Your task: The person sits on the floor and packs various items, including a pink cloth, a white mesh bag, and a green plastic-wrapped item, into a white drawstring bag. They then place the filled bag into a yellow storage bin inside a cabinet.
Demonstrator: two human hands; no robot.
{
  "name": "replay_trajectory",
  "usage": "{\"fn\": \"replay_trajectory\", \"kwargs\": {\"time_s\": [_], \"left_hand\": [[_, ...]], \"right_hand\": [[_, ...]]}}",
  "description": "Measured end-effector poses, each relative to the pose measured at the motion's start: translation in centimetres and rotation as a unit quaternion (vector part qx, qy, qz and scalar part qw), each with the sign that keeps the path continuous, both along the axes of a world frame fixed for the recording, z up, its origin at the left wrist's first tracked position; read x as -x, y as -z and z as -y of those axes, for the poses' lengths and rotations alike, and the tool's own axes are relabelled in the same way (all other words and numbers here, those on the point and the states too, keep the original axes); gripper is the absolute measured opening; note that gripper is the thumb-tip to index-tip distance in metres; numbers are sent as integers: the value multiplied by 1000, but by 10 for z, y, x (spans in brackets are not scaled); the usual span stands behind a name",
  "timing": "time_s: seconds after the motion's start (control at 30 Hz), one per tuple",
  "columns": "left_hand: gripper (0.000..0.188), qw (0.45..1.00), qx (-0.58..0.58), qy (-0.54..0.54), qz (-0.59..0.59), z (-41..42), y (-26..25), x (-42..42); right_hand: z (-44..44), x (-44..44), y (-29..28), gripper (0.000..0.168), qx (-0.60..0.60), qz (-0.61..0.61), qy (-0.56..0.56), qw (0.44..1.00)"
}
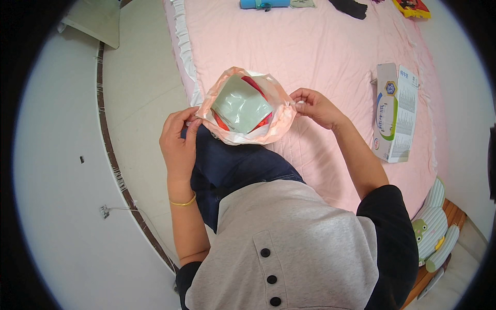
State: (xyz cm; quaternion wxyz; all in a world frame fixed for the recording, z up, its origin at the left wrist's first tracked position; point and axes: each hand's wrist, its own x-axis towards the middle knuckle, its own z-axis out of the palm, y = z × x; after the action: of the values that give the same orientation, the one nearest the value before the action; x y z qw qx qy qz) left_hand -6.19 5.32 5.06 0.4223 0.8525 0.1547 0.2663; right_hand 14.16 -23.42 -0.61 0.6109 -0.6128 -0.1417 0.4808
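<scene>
An orange-and-white plastic bag (pixel 282 122) stands with its mouth spread wide over my lap and the edge of the bed. My left hand (pixel 179 135) pinches the left side of its rim between thumb and fingers. The right side of the rim is held by my right hand (pixel 316 108). Inside the bag lies a glossy pale green square packet (pixel 242 104), with red and orange items (pixel 221 121) partly showing beneath and around it. The lower part of the bag's contents is hidden.
A pink quilt (pixel 329 50) covers the bed. On it lie a milk carton box (pixel 395 112) at the right, and a blue roll (pixel 264 3), a black cloth (pixel 350 8) and a red-yellow packet (pixel 413 8) at the far side. A striped cushion (pixel 432 228) sits at lower right.
</scene>
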Motion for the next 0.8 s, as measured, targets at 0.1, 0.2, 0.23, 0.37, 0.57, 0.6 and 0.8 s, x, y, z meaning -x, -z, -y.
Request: {"fn": "replay_trajectory", "kwargs": {"time_s": [0.1,0.2,0.23,0.37,0.57,0.6,0.8], "left_hand": [[24,998,-57,-16,-35,-3,-9,6],[27,989,-124,-46,-59,-18,-12,18],[27,985,-148,-53,-65,-23,-15,22],[29,971,-218,-81,-63,-38,-15,34],[27,943,-304,-116,-63,-72,-15,48],[26,941,-310,-119,-63,-78,-13,49],[23,938,-309,-146,-58,-88,2,48]], "right_hand": [[4,-10,5,23,31,23,33,999],[15,-19,1,22,10,61,107,992],[20,-23,2,22,16,69,130,989],[39,-41,11,22,45,111,204,972],[65,-69,16,20,17,185,260,948],[67,-73,15,19,27,189,272,943],[74,-78,20,17,19,180,333,925]]}}
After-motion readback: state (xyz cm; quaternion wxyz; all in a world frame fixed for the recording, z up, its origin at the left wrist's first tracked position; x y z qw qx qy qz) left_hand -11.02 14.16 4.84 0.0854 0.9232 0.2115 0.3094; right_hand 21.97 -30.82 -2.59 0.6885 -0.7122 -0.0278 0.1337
